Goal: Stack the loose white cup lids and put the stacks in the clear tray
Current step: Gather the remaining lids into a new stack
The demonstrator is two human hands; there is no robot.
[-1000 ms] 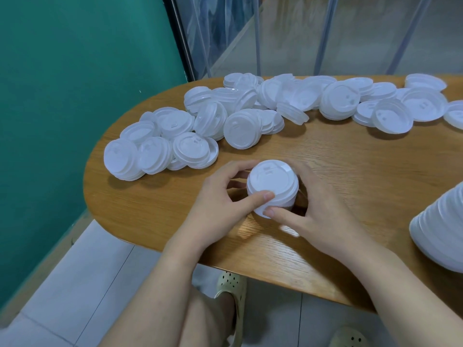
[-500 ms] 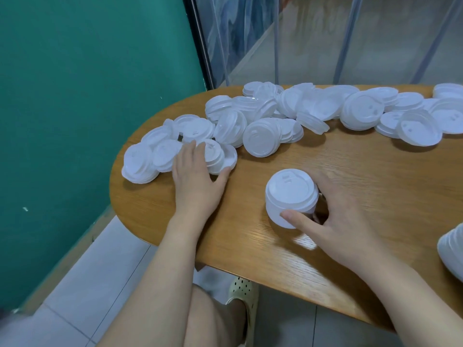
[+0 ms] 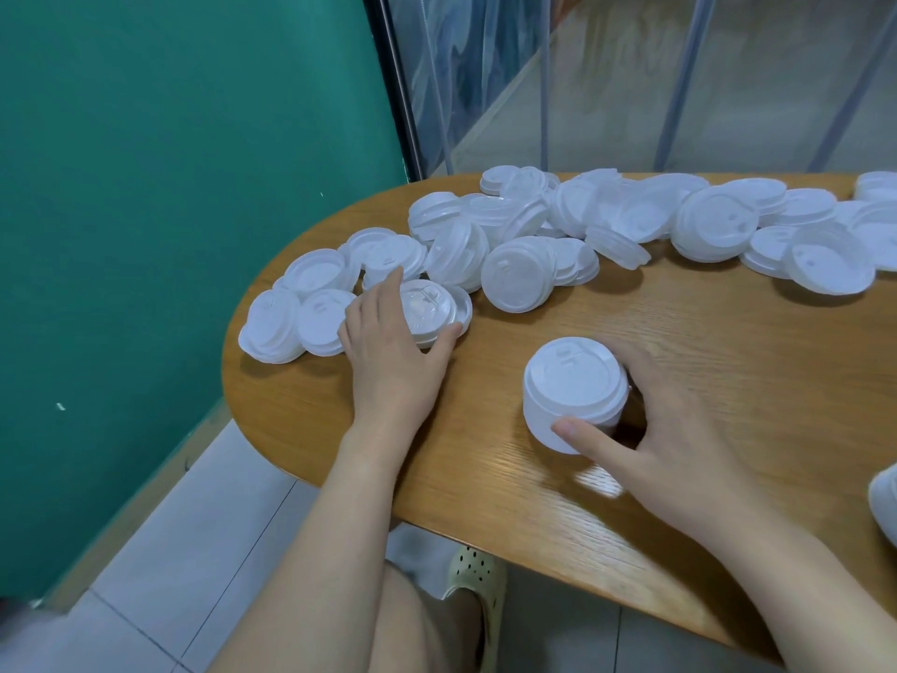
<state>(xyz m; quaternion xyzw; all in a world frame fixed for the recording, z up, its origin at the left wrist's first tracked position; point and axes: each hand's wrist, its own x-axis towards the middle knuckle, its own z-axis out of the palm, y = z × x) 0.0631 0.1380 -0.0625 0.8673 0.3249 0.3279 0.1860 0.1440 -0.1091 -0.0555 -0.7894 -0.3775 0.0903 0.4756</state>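
A short stack of white cup lids (image 3: 573,386) stands on the wooden table (image 3: 704,361) near its front edge. My right hand (image 3: 665,439) holds this stack, thumb on its near side and fingers curled behind it. My left hand (image 3: 393,342) reaches to the left pile and grips a small group of lids (image 3: 432,308), fingers over the far side and thumb on the near right rim. Several loose white lids (image 3: 606,221) lie scattered along the table's far side. The clear tray is out of view.
A teal wall (image 3: 170,187) runs along the left, close to the table's rounded end. Clear plastic sheeting (image 3: 631,80) hangs behind the table. Part of another white lid stack (image 3: 886,502) shows at the right edge. My knee and a sandal (image 3: 471,575) are under the table.
My left hand left the stack, moved left to the loose pile and closed round a few lids. My right hand stayed on the stack. The camera shifted left.
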